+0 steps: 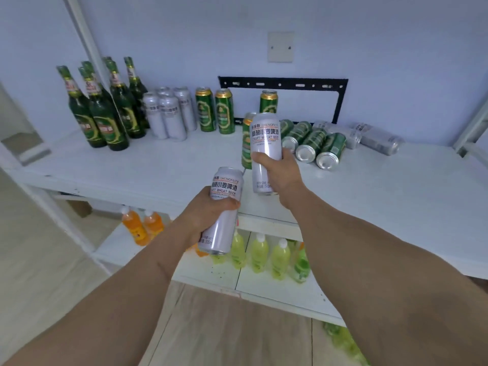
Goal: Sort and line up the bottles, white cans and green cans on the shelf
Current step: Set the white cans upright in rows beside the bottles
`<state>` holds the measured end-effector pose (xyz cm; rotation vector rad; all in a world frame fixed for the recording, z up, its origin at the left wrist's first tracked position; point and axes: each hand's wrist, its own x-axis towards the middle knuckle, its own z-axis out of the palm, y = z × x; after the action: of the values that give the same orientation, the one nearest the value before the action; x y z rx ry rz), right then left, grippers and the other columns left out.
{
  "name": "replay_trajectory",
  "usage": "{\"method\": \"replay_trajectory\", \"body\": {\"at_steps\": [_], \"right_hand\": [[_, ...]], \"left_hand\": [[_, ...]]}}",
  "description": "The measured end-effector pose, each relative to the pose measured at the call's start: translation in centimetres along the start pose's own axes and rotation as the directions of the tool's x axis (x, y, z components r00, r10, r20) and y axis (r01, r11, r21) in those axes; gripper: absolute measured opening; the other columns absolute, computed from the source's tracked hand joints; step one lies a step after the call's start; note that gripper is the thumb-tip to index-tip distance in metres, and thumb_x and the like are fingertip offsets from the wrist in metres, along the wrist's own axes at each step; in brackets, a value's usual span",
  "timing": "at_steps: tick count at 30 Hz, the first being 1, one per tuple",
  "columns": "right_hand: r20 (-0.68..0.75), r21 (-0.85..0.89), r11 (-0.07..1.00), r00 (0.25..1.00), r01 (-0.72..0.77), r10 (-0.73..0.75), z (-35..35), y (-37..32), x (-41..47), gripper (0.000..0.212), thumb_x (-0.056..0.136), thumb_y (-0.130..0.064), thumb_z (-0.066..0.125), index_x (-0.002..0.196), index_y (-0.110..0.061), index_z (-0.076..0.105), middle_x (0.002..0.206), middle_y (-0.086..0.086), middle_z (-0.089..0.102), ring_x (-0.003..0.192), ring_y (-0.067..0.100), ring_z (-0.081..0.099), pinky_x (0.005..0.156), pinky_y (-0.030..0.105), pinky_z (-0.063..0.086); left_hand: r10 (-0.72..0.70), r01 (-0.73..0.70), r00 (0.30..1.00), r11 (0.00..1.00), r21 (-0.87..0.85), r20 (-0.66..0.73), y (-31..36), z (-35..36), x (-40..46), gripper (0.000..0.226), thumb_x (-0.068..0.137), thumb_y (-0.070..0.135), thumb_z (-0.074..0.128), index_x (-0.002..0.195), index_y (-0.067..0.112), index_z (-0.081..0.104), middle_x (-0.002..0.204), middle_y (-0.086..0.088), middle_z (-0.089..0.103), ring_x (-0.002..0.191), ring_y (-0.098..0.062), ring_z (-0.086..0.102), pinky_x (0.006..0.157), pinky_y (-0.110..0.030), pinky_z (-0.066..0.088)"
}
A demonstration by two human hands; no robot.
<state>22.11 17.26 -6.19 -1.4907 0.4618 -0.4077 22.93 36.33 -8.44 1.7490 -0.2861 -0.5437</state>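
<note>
My left hand [208, 215] is wrapped tight round a tall white aluminium beer can w/ black and orange print [223, 210], tilted a bit, top leaning right, held in lower centre of frame out in front of the shelf edge. My right hand [278, 171] is closed round a second white beer can of the same kind [265, 151], upright, centre of frame, over the flat white shelf board [158, 165]; can't tell if its base touches the board. Just behind that can, partly hidden, stands an upright green beer can w/ gold top [247, 143].

Upper left of frame: cluster of dark green glass beer bottles w/ gold and red labels [105, 114], all upright, bunched not lined up. Right beside them a tight group of upright white cans [169, 114]. Next right, two upright green cans side by side [215, 110], then one more upright green can [268, 101] a bit apart, near the back wall in front of a black metal bracket [285, 83].

Centre right: a row of green cans lying on their sides [314, 143], silver bases facing me, touching each other. Behind and right of them, white cans lying on their sides [375, 137].

Lower shelf, bottom centre: orange plastic drink bottles [141, 225] at left, yellow-green plastic drink bottles [266, 256] at right.
</note>
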Motion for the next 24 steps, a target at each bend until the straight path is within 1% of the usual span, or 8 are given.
{"method": "replay_trajectory", "body": {"at_steps": [2, 4, 7, 10, 14, 16, 20, 24], "right_hand": [[-0.002, 0.0, 1.0, 1.0, -0.001, 0.001, 4.3, 0.0, -0.2, 0.045, 0.074, -0.031, 0.081, 0.111, -0.022, 0.057, 0.102, 0.003, 0.068, 0.088, 0.022, 0.069, 0.068, 0.036, 0.059], [-0.005, 0.005, 1.0, 1.0, -0.002, 0.002, 8.4, 0.2, -0.2, 0.05, 0.074, -0.031, 0.081, 0.116, -0.022, 0.055, 0.104, 0.002, 0.067, 0.091, 0.022, 0.068, 0.072, 0.039, 0.059], [-0.007, 0.022, 1.0, 1.0, -0.005, 0.005, 13.7, 0.4, 0.3, 0.059, 0.073, -0.033, 0.082, 0.122, -0.021, 0.052, 0.106, 0.002, 0.065, 0.093, 0.023, 0.068, 0.077, 0.041, 0.059], [0.009, 0.022, 1.0, 1.0, -0.019, 0.018, 18.0, 0.7, 1.2, 0.059, 0.074, -0.033, 0.081, 0.122, -0.023, 0.049, 0.106, 0.0, 0.064, 0.094, 0.022, 0.067, 0.077, 0.042, 0.059], [0.038, 0.005, 1.0, 0.999, -0.031, 0.031, 22.7, 1.2, 3.6, 0.055, 0.076, -0.033, 0.08, 0.122, -0.023, 0.05, 0.106, 0.0, 0.064, 0.093, 0.02, 0.066, 0.072, 0.038, 0.057], [0.055, 0.005, 0.999, 0.998, -0.035, 0.035, 24.7, 1.6, 5.2, 0.054, 0.077, -0.032, 0.08, 0.122, -0.024, 0.051, 0.107, 0.0, 0.065, 0.094, 0.019, 0.065, 0.074, 0.038, 0.057], [0.079, 0.024, 0.999, 0.996, -0.039, 0.037, 28.2, 3.0, 9.0, 0.052, 0.078, -0.028, 0.08, 0.122, -0.023, 0.052, 0.107, -0.001, 0.064, 0.094, 0.017, 0.063, 0.072, 0.036, 0.054], [0.082, 0.041, 0.999, 0.996, -0.035, 0.031, 30.9, 4.2, 13.2, 0.05, 0.077, -0.022, 0.08, 0.119, -0.022, 0.053, 0.105, 0.0, 0.065, 0.093, 0.018, 0.065, 0.078, 0.039, 0.056]], "left_hand": [[-0.006, 0.006, 1.0, 1.0, 0.005, -0.006, -0.6, -3.8, -0.4, 0.031, 0.07, 0.021, 0.076, 0.097, 0.011, 0.063, 0.08, -0.012, 0.071, 0.069, -0.028, 0.069, 0.064, -0.037, 0.058], [-0.015, 0.015, 1.0, 1.0, 0.01, -0.011, -1.1, -7.5, -0.5, 0.039, 0.064, 0.026, 0.076, 0.099, 0.012, 0.064, 0.083, -0.013, 0.072, 0.071, -0.029, 0.07, 0.068, -0.04, 0.06], [-0.015, 0.015, 1.0, 1.0, -0.012, -0.017, -1.8, -12.7, -0.1, 0.039, 0.064, 0.025, 0.076, 0.099, 0.013, 0.064, 0.084, -0.011, 0.072, 0.072, -0.028, 0.07, 0.072, -0.043, 0.06], [-0.016, 0.016, 1.0, 1.0, -0.022, -0.025, -2.2, -16.9, 0.8, 0.04, 0.067, 0.024, 0.077, 0.102, 0.013, 0.063, 0.084, -0.009, 0.072, 0.071, -0.025, 0.07, 0.07, -0.04, 0.06], [-0.007, 0.005, 0.998, 0.999, -0.035, -0.059, -2.6, -21.2, 3.0, 0.017, 0.082, 0.012, 0.073, 0.095, 0.017, 0.062, 0.083, -0.009, 0.07, 0.07, -0.024, 0.068, 0.069, -0.038, 0.059], [-0.018, 0.015, 0.997, 0.999, -0.039, -0.074, -2.9, -22.9, 4.6, 0.019, 0.083, 0.012, 0.072, 0.098, 0.016, 0.062, 0.085, -0.009, 0.07, 0.072, -0.025, 0.068, 0.068, -0.038, 0.06], [-0.029, 0.027, 0.997, 0.999, -0.035, -0.077, -3.4, -25.8, 8.6, 0.035, 0.077, 0.018, 0.076, 0.109, 0.015, 0.062, 0.09, -0.01, 0.072, 0.074, -0.023, 0.07, 0.066, -0.036, 0.057], [-0.043, 0.041, 0.994, 0.999, -0.024, -0.101, -3.1, -28.3, 12.7, 0.026, 0.081, 0.014, 0.074, 0.104, 0.017, 0.063, 0.089, -0.01, 0.072, 0.073, -0.023, 0.07, 0.067, -0.037, 0.059]]}}
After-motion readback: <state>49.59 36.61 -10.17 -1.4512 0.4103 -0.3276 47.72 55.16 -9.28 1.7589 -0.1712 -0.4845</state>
